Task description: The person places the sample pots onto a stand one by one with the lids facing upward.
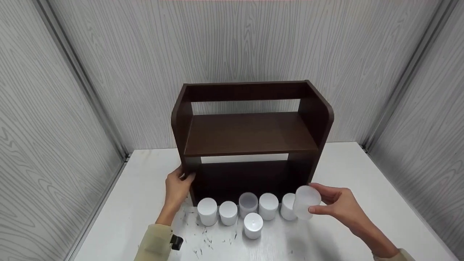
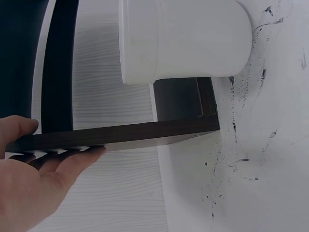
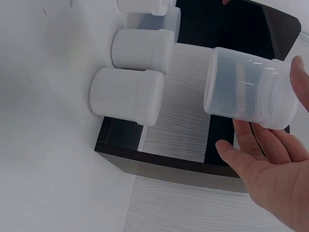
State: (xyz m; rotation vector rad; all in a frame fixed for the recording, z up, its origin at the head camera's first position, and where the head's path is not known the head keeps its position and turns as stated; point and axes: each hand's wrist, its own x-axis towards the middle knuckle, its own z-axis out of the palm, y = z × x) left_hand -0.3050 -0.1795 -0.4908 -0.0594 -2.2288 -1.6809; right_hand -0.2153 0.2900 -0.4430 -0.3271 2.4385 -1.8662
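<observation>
My left hand grips the left side panel of a dark brown two-tier shelf, thumb on the inner face and fingers along the outer face. In the left wrist view, the panel runs between thumb and fingers. My right hand holds a translucent plastic jar between thumb and fingers, raised at the shelf's right front. White lidded jars and another translucent jar stand in a row along the shelf's front. One white jar stands ahead of that row.
The white tabletop has dark scuff marks near the jars. Pale wood-grain panels enclose it at the back and both sides. Both tiers of the shelf face the hands.
</observation>
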